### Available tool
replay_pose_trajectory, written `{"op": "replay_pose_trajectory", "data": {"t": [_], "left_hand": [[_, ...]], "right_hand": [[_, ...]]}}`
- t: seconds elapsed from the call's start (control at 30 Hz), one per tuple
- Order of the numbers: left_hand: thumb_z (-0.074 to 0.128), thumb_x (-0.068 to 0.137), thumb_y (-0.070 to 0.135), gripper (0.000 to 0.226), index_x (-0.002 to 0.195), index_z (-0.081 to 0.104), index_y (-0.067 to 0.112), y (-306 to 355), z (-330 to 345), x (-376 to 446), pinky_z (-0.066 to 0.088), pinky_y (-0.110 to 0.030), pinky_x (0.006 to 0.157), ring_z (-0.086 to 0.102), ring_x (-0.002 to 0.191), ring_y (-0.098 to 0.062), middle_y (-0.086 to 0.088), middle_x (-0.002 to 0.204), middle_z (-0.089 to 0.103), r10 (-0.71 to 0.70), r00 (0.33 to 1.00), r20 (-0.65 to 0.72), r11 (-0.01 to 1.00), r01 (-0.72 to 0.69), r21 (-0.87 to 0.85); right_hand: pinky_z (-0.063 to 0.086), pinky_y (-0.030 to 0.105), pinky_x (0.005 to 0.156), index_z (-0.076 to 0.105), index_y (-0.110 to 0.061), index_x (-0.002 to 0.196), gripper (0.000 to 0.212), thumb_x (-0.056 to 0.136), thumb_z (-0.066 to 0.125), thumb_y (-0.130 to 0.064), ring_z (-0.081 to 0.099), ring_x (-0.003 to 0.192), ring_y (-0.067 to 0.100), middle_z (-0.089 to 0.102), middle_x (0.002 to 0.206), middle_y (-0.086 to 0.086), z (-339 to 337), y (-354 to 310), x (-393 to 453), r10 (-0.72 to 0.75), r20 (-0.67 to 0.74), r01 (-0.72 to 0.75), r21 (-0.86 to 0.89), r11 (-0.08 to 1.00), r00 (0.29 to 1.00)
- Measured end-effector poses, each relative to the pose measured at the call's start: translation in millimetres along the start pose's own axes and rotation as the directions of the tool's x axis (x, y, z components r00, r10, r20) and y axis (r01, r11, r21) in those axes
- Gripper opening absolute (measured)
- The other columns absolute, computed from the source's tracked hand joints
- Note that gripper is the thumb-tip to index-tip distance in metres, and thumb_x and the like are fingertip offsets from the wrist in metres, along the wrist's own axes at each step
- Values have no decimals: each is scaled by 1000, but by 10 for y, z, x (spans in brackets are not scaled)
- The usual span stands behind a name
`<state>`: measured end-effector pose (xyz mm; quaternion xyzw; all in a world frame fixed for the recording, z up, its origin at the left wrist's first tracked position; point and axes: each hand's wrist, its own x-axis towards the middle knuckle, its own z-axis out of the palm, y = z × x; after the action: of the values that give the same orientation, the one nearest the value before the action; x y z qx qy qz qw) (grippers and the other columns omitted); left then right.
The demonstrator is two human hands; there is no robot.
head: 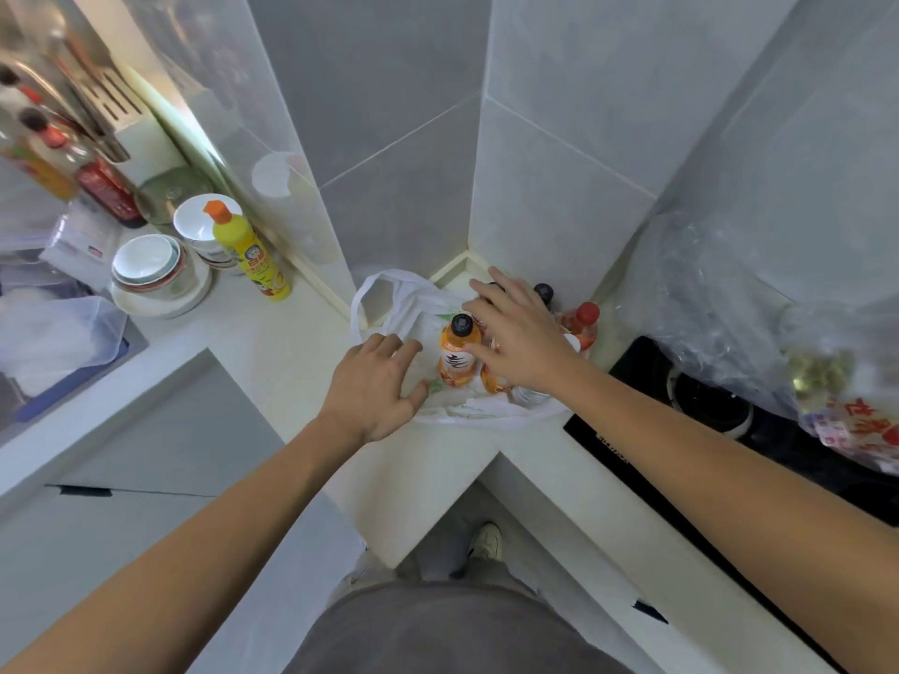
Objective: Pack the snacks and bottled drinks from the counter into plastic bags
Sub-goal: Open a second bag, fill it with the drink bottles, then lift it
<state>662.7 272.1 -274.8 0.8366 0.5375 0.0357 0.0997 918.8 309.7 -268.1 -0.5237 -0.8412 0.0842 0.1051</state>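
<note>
Head-camera footage looks down into the corner of a white counter [272,347], where a white plastic bag [413,304] is spread with its handles lying toward the wall. An orange bottle [457,355] with a black cap is stood upright on the bag's crumpled plastic, apparently already inside the opening, though the bag's rim there is hard to trace. The left hand [374,381] is laid flat on the near edge of the bag, fingers straight and spread, most likely so that the thin plastic is pinned down and the mouth kept open. The right hand [515,333] is stretched over the cluster of drinks behind the orange bottle, fingers extended and nothing gripped; a second orange bottle is partly hidden under the palm. A red-capped bottle [584,323] and a dark-capped bottle [543,291] are kept against the wall, just beside that hand, seemingly next in line. Bagged snacks [856,425] are left well apart, on the black stove [705,406] to the right. Stacked bowls [151,270] and a yellow dish-soap bottle [253,255] are set aside on the left.
</note>
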Motion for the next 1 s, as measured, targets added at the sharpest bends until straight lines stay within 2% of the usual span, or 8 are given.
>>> {"op": "replay_pose_trajectory", "data": {"t": [0.07,0.17,0.33,0.4,0.5,0.63,0.83,1.0], "left_hand": [[41,91,56,58,135,56,19,76,-84,-74,47,-40,92,56,112,-28,-3,120,64,27,998,-63,1000,-26,17],[46,94,54,61,145,50,21,177,-173,-149,42,-42,107,51,129,-29,-7,139,58,118,985,-124,992,-113,52],[41,97,58,68,155,40,24,457,-325,-210,38,-48,112,44,140,-33,-11,155,46,291,946,-141,957,-285,60],[38,97,59,70,156,39,23,655,-378,-277,37,-48,112,43,140,-33,-10,155,46,352,925,-143,936,-351,33],[37,96,59,69,154,43,21,1031,-391,-425,34,-48,113,40,144,-32,-10,156,45,435,891,-129,899,-437,21],[36,96,59,68,152,46,20,1697,-332,-724,40,-51,110,43,141,-34,-12,153,49,564,820,-100,825,-566,15],[34,97,61,71,156,39,23,2950,-167,-1282,33,-50,119,36,147,-32,-10,159,42,740,672,-43,673,-738,53],[36,98,60,69,155,41,22,3926,99,-1806,34,-50,119,38,146,-31,-10,157,45,790,611,-43,613,-788,57]], "right_hand": [[18,53,127,55,-18,143,57,96,60,-50,21,157,29,43,160,4,-75,-64,-165,38,-39,-38,-8,999,999],[17,51,128,48,-22,150,63,97,45,-55,21,157,26,40,163,1,-199,-198,-510,139,-78,-141,-22,990,987],[14,52,128,43,-19,154,62,102,51,-50,20,157,27,35,166,5,-349,-446,-1282,354,-152,-366,-61,929,923],[16,53,128,39,-20,157,65,102,48,-54,20,157,27,35,166,4,-408,-553,-1653,456,-188,-477,-84,875,870],[17,53,128,45,-17,155,65,102,47,-54,24,157,29,40,163,7,-512,-728,-2256,572,-242,-605,-90,791,784],[16,52,129,43,-17,156,66,102,46,-55,22,157,27,38,164,5,-656,-968,-3179,693,-305,-741,-74,667,654],[23,51,126,49,-18,152,64,99,52,-54,31,154,27,45,160,5,-761,-1196,-4703,800,-404,-879,-19,477,443],[22,53,127,45,-19,153,64,100,52,-53,31,153,28,43,160,6,-801,-1223,-5851,847,-406,-921,30,388,344]]}}
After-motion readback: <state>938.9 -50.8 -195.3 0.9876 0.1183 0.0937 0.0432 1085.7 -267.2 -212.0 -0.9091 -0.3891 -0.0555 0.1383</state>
